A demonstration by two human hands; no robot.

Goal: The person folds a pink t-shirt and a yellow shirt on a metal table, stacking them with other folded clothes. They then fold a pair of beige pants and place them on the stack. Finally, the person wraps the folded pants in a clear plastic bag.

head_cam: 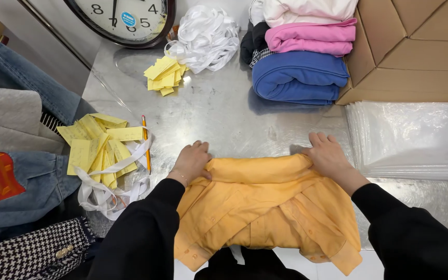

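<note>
Yellow shirt [265,207] lies partly folded on the metal table [224,109], close to the near edge, directly under the camera. Left hand [192,161] sits on the fold's upper left corner, fingers curled tight into the cloth, apparently pinning that end. Right hand [329,155] rests on the upper right corner, fingers flat and close together, pressing the fold so it keeps its line. To the left, yellow paper slips [99,148], a pencil [145,142] and white straps [105,192] lie within reach. Folded garments [299,62] are stacked at the far side beside a cardboard box [410,52]; clear plastic bags [410,140] lie on the right.
</note>
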